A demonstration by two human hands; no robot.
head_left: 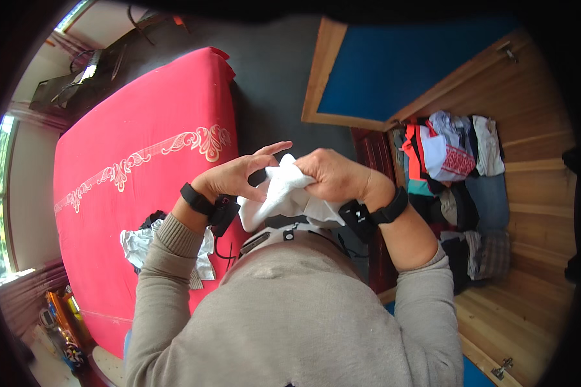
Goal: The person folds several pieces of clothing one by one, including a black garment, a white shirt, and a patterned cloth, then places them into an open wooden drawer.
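My right hand (336, 175) is closed in a fist around bunched white cloth (290, 191), held up in front of my waist. To its left, my left hand (237, 174) has thumb and fingers spread apart. The left thumb touches the cloth's near left side, and the fingertips are by its upper edge. Loose folds hang below both hands, and a thin white flap sticks out under the right fist. Whether the cloth is a garment cannot be made out. Each wrist wears a black strap with a small device.
At left stands a bed with a red patterned cover (150, 111), bearing a crumpled pile of clothes (140, 244). An open wooden wardrobe (537, 145) at right holds folded clothes (486, 198) in several stacks. Its blue-panelled door (392, 63) juts over the dark floor (271, 72).
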